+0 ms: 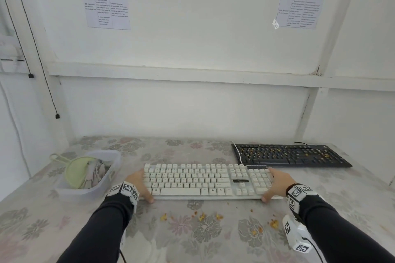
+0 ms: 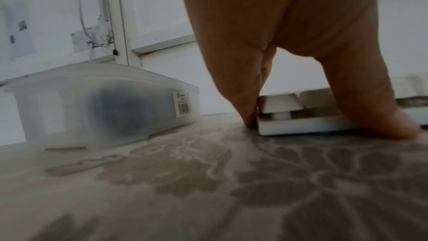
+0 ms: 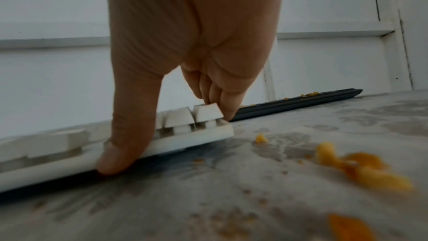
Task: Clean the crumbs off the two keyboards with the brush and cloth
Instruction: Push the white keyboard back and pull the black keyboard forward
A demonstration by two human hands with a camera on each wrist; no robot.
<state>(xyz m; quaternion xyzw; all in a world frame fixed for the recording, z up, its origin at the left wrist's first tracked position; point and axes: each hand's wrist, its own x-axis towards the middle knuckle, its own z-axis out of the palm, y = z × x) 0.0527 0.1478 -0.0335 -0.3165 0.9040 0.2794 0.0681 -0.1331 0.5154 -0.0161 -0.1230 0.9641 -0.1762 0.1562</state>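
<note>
A floral-patterned table (image 1: pixel 64 215) fills the lower half of the head view. At lower centre lies the white keyboard (image 1: pixel 205 179), gripped at each end: the left hand (image 1: pixel 140 184) and right hand (image 1: pixel 277 183) each pinch it, thumb on the near edge, fingers behind. The crumb-strewn black keyboard (image 1: pixel 290 155) sits at centre right, a clear tub (image 1: pixel 106 181) holding a cloth (image 1: pixel 97 172) at centre left, orange crumbs (image 1: pixel 274 223) scattered below.

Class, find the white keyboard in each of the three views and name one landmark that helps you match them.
Head: white keyboard lies lower centre, gripped at both ends.
Left wrist: only its left corner shows, right of centre.
Right wrist: its right end runs from lower left to centre.
Shared landmark: the floral tablecloth under it.
</note>
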